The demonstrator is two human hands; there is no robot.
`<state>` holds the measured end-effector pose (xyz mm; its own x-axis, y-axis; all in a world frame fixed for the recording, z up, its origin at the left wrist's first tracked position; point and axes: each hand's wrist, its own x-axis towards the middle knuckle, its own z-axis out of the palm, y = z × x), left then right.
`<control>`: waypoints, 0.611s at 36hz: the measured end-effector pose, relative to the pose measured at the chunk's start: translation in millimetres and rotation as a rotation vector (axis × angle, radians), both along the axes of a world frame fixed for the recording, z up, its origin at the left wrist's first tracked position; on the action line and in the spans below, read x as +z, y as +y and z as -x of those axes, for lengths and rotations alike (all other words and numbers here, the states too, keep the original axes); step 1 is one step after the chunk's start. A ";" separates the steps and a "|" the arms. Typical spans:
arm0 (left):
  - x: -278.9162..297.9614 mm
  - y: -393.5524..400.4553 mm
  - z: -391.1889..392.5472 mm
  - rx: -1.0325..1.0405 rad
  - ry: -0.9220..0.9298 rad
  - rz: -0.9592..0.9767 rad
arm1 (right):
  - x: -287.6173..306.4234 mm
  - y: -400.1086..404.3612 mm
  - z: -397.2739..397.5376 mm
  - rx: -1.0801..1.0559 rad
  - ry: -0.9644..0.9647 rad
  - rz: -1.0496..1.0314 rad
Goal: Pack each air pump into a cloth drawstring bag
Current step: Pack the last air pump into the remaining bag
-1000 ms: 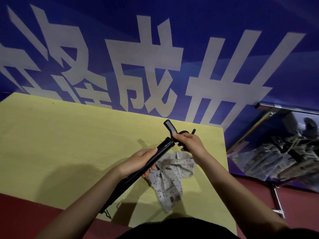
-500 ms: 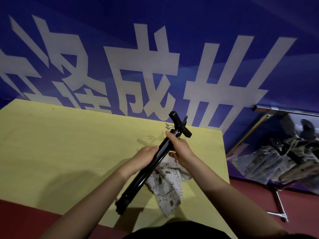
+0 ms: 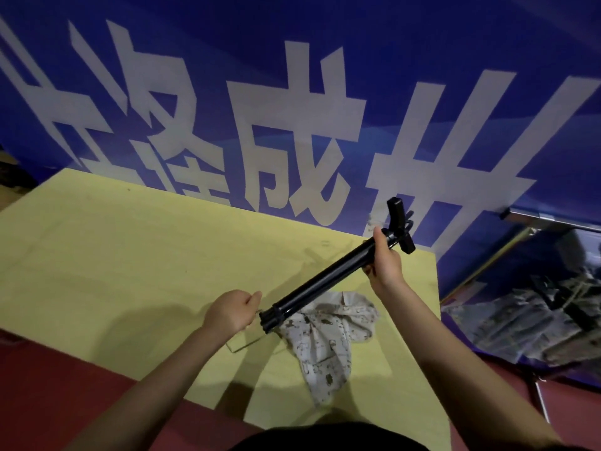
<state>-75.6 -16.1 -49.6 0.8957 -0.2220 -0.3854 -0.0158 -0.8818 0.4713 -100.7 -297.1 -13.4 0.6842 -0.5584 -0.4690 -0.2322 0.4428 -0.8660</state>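
A long black air pump (image 3: 328, 278) slants above the yellow table (image 3: 130, 255), its T-handle up at the far right and its base low near the middle. My right hand (image 3: 385, 262) grips the tube just below the handle. My left hand (image 3: 232, 310) is curled at the base end, touching a thin wire foot piece there; what it pinches is hard to make out. A crumpled patterned cloth drawstring bag (image 3: 328, 340) lies flat on the table under the pump's lower end.
A blue banner with big white characters (image 3: 292, 125) stands right behind the table. To the right, off the table's edge, a heap of pumps and cloth bags (image 3: 536, 320) lies by a metal frame (image 3: 553, 219). Red floor surrounds the table.
The pump has been drawn up and to the right. My left hand slid down from the mid tube to the base end. My right hand kept its grip under the handle.
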 end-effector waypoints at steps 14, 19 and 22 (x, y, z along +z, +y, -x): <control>-4.9 -6.1 -6.6 -0.069 -0.016 -0.138 | -2.7 -2.9 14.2 -0.150 0.005 -0.003; 2.3 -21.8 -10.4 0.336 0.392 0.509 | -5.1 -5.4 23.3 -0.164 -0.024 -0.130; 11.4 -22.6 -12.2 0.348 0.474 0.657 | -6.5 -2.3 28.3 -0.142 -0.046 -0.166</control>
<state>-63.4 -38.7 -38.2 0.7320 -0.2737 -0.6239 0.5292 -0.3483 0.7737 -129.1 -299.4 -19.9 0.6275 -0.5684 -0.5322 -0.1192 0.6054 -0.7870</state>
